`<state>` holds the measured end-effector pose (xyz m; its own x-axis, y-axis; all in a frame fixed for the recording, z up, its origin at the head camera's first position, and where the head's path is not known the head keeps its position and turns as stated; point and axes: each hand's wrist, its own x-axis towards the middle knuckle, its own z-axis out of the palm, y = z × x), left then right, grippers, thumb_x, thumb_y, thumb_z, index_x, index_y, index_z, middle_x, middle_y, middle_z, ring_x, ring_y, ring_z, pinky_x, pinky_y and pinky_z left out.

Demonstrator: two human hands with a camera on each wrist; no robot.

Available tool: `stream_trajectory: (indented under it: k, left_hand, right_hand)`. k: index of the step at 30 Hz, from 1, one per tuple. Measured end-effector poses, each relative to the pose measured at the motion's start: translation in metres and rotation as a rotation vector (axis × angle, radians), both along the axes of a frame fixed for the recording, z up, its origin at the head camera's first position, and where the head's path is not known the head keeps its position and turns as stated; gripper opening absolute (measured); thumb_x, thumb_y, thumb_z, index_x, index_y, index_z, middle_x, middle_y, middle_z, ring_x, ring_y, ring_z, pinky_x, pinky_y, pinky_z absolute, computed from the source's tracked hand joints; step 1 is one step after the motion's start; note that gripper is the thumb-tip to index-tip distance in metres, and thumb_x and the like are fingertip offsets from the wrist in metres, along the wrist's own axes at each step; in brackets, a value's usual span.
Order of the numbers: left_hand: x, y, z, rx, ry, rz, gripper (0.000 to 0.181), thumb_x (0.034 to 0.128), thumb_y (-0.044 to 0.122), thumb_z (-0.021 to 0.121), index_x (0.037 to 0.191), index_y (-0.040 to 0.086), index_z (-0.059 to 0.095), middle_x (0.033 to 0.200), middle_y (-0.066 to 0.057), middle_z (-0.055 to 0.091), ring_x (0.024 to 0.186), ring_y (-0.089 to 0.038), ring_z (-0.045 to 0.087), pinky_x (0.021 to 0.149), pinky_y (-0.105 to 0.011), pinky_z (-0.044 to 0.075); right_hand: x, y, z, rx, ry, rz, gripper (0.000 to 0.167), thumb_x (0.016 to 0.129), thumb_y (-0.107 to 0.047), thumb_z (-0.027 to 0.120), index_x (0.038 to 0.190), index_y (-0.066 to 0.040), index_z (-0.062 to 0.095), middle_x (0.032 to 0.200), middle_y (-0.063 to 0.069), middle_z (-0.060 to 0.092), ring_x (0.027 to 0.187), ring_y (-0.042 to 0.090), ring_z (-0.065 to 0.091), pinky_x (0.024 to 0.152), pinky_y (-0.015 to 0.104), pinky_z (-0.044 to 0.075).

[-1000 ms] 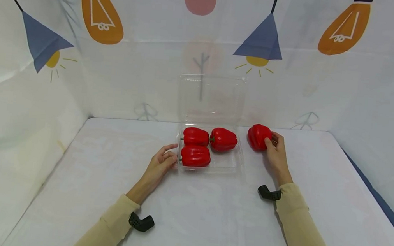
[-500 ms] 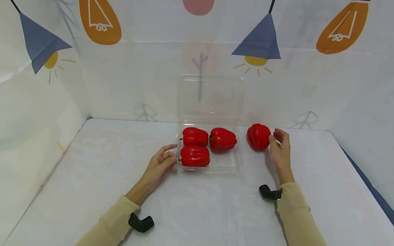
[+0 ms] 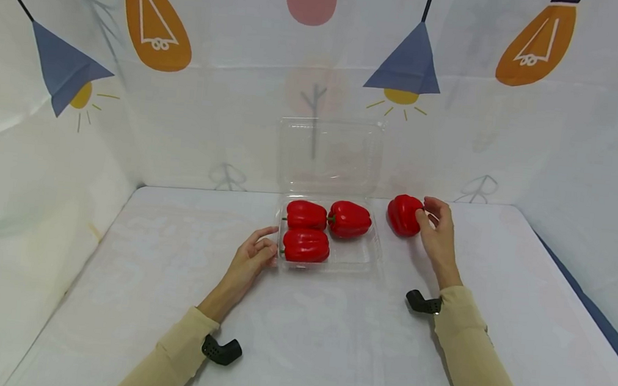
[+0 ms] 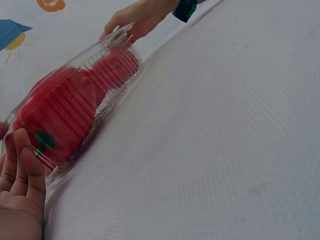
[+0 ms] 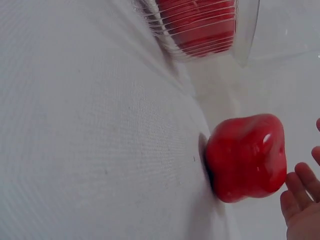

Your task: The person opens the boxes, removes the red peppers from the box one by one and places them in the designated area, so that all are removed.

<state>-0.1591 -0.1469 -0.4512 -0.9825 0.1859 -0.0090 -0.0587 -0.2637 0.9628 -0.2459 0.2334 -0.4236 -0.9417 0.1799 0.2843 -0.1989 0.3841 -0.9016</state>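
A clear plastic clamshell container (image 3: 353, 255) stands at the table's back with its lid (image 3: 331, 152) raised. Inside lie a back-left red bell pepper (image 3: 307, 215), a back-right one (image 3: 349, 219) and a front-left one (image 3: 306, 245). My left hand (image 3: 244, 264) rests its fingers against the container's left end; in the left wrist view the fingers (image 4: 21, 162) look fairly straight. Outside, to the right, sits a loose red bell pepper (image 3: 403, 215). Beside it, my right hand (image 3: 439, 238) has loosely bent fingers at the pepper's right side, not wrapped round it in the right wrist view.
A white cloth covers the table (image 3: 307, 340). Behind it hangs a white curtain (image 3: 228, 112) printed with lamps and bulbs. A left wrist camera (image 3: 221, 351) and a right wrist camera (image 3: 423, 302) stick out from the sleeves.
My right hand has eased its fingers off the loose pepper, drawn slightly right, then come back close to its side. The left hand and container have stayed put.
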Motion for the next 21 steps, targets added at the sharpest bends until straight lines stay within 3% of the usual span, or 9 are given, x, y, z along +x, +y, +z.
stream_trajectory:
  k: [13,21]
  left_hand:
    - [0.0,0.0,0.0,-0.006,0.013,0.001,0.05,0.0936,0.009,0.056,0.14,0.007,0.037,0.088,0.005,0.057,0.076,-0.007,0.055,0.072,-0.019,0.052]
    - [0.0,0.0,-0.002,-0.008,0.01,0.005,0.049,0.0938,0.008,0.055,0.14,0.006,0.037,0.088,0.004,0.057,0.076,-0.006,0.055,0.071,-0.019,0.052]
  right_hand:
    - [0.008,-0.015,0.014,0.055,0.066,0.112,0.041,0.096,-0.016,0.051,0.135,-0.003,0.042,0.134,0.017,0.047,0.126,0.032,0.044,0.109,0.051,0.033]
    - [0.029,-0.04,0.038,0.119,0.065,0.21,0.043,0.094,-0.006,0.053,0.133,0.007,0.04,0.132,0.026,0.046,0.123,0.039,0.045,0.104,0.055,0.037]
